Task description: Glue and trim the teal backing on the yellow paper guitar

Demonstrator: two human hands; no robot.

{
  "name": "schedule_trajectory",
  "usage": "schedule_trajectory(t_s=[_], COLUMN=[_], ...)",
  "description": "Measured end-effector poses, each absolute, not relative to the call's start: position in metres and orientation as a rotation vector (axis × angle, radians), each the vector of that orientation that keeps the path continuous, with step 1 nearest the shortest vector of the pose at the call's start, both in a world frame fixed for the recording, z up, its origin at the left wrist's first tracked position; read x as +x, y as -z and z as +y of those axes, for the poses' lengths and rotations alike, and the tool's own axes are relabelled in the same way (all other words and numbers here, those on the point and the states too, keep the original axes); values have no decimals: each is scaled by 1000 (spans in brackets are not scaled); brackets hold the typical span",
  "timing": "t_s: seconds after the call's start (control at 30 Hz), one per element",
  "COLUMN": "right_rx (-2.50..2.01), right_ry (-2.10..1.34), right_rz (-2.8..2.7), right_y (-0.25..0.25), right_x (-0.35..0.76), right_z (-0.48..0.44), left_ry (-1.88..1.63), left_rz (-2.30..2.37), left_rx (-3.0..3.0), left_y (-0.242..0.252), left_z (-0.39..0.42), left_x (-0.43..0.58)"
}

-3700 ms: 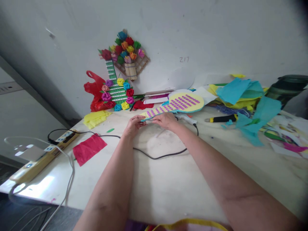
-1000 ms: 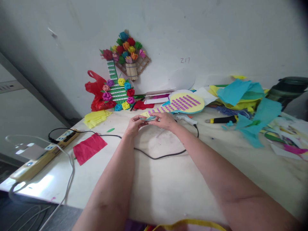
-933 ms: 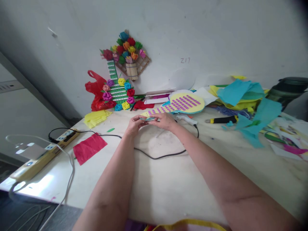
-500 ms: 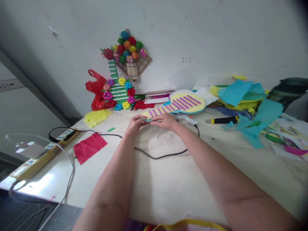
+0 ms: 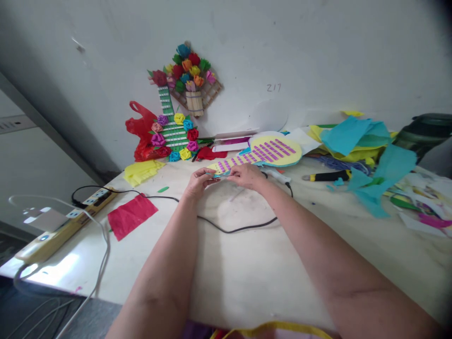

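A yellow guitar-shaped piece (image 5: 275, 150) with purple stripes and a blue edge lies at the middle back of the table. At the tip of its narrow neck, my left hand (image 5: 200, 182) pinches the blue edging between thumb and fingers. My right hand (image 5: 246, 176) is closed with its fingertips on the same blue edge, a little to the right. Just behind the right hand rests a white glue gun (image 5: 278, 176), partly hidden, with a black cord (image 5: 233, 231) looping over the table.
Left: a power strip (image 5: 67, 226), red paper (image 5: 132, 216) and yellow paper (image 5: 141, 172). Against the wall stands a green flower-trimmed guitar (image 5: 174, 134). Right: a black-and-yellow cutter (image 5: 326, 176), blue crepe paper (image 5: 386, 176) and a dark bottle (image 5: 423, 134).
My right hand has shifted slightly to the right along the blue edge, widening the gap between my hands. My left hand has stayed nearly in place.
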State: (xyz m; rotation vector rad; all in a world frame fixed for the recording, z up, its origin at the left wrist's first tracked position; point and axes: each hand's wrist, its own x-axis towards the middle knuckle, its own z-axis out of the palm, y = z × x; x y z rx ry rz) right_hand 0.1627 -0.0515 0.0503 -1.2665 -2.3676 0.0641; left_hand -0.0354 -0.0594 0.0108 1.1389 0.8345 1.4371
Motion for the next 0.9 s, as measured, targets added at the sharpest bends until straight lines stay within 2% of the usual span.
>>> schedule_trajectory(t_s=[0.9], right_rx=[-1305], right_ry=[-77], right_rz=[-2377], right_y=[-48], right_x=[157], right_z=[-53], left_ry=[-1435], left_rz=[853], left_rx=[1164], left_y=[-9], left_z=[-58], left_x=[-36])
